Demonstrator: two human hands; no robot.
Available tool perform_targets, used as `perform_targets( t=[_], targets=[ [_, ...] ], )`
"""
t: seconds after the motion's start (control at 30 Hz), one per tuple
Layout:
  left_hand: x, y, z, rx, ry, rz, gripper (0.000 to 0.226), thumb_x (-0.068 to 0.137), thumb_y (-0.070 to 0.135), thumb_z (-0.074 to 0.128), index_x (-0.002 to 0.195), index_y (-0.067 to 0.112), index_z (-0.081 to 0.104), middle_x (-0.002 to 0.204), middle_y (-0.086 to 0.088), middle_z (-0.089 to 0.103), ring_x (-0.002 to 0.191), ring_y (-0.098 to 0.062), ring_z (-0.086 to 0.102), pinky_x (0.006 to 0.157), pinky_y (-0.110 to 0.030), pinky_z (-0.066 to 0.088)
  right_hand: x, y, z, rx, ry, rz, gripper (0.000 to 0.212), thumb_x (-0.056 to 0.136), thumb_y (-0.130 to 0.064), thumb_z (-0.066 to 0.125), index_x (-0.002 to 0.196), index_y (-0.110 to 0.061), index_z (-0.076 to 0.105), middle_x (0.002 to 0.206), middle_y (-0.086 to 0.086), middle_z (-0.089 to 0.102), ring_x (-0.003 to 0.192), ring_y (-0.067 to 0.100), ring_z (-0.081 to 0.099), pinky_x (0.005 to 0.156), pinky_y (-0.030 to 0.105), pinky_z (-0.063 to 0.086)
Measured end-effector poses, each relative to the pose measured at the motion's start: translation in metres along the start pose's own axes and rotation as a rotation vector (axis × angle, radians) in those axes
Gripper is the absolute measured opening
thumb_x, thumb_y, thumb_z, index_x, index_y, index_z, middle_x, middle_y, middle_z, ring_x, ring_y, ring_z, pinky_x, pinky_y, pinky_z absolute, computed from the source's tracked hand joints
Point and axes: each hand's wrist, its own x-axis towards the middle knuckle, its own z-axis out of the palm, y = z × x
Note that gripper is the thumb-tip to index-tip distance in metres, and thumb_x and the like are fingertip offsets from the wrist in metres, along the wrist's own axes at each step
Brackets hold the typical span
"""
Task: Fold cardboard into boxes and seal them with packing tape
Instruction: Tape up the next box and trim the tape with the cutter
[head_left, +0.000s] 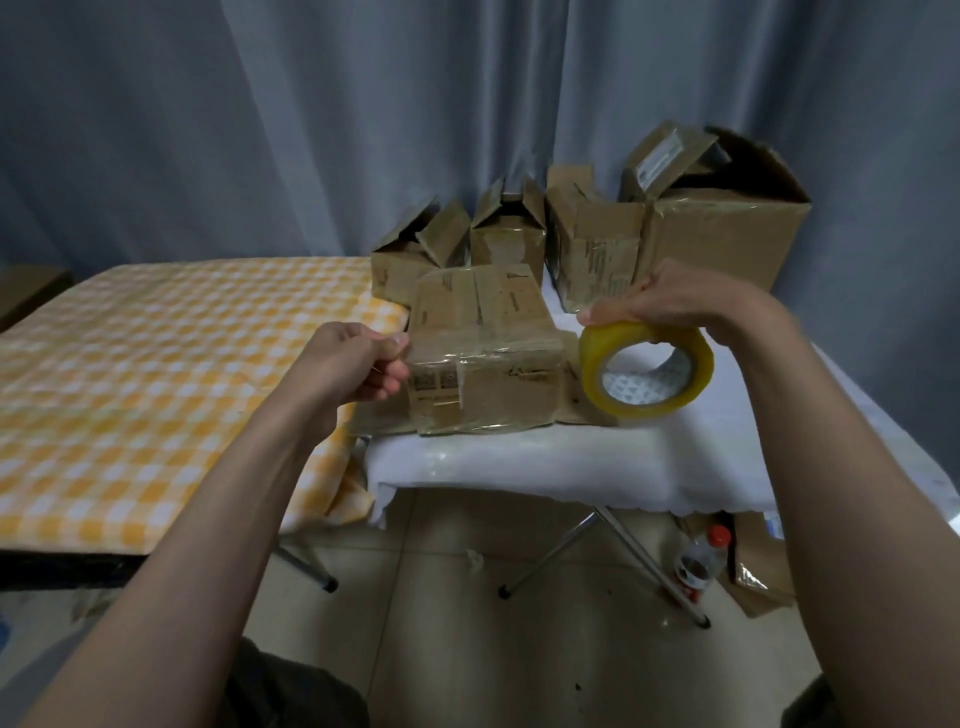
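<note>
A small brown cardboard box stands on the white-covered table, its flaps shut. A strip of clear tape stretches across its front from left to right. My left hand pinches the free end of the tape at the box's left side. My right hand grips a yellowish tape roll from above, just right of the box and a little above the table.
Several open cardboard boxes crowd the back of the table against a grey curtain. A yellow-checked mattress lies to the left. Under the table are its metal legs, a red-capped bottle and flat cardboard on the tiled floor.
</note>
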Motion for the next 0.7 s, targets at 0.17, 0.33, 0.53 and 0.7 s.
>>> perform_targets(
  t=[0.17, 0.33, 0.53, 0.7],
  targets=[
    [0.005, -0.002, -0.002, 0.007, -0.009, -0.019, 0.017, 0.096, 0.018, 0.064, 0.081, 0.009, 0.062, 0.064, -0.004, 0.066, 0.045, -0.007, 0.055, 0.043, -0.017, 0.046, 0.007, 0.004, 0.005, -0.027, -0.139, 0.051, 0.064, 0.063, -0.073, 0.070, 0.092, -0.016, 0.078, 0.104, 0.002, 0.070, 0.094, 0.019, 0.059, 0.083, 0.036, 0.040],
    [0.005, -0.006, 0.001, 0.085, -0.046, -0.103, 0.020, 0.096, 0.019, 0.064, 0.081, 0.006, 0.063, 0.064, -0.007, 0.067, 0.049, -0.013, 0.059, 0.044, -0.020, 0.049, 0.009, 0.007, 0.018, -0.082, -0.190, 0.065, 0.087, 0.043, -0.082, 0.061, 0.096, -0.016, 0.079, 0.105, 0.003, 0.072, 0.094, 0.020, 0.063, 0.082, 0.034, 0.044],
    [0.005, -0.005, -0.003, 0.499, 0.011, -0.157, 0.060, 0.086, 0.059, 0.065, 0.087, -0.001, 0.069, 0.075, -0.013, 0.074, 0.065, -0.025, 0.073, 0.066, -0.036, 0.061, 0.010, 0.017, 0.024, -0.032, -0.134, 0.029, 0.082, 0.044, -0.084, 0.060, 0.081, -0.013, 0.079, 0.090, 0.006, 0.076, 0.085, 0.023, 0.071, 0.063, 0.026, 0.046],
    [-0.003, 0.017, 0.027, 0.841, 0.358, 0.400, 0.046, 0.086, 0.046, 0.069, 0.113, 0.012, 0.055, 0.110, -0.010, 0.063, 0.095, -0.027, 0.060, 0.076, -0.033, 0.040, 0.007, 0.023, 0.031, 0.053, -0.096, 0.043, 0.081, 0.068, -0.086, 0.052, 0.076, -0.008, 0.072, 0.088, 0.007, 0.074, 0.090, 0.022, 0.068, 0.071, 0.029, 0.045]
  ],
)
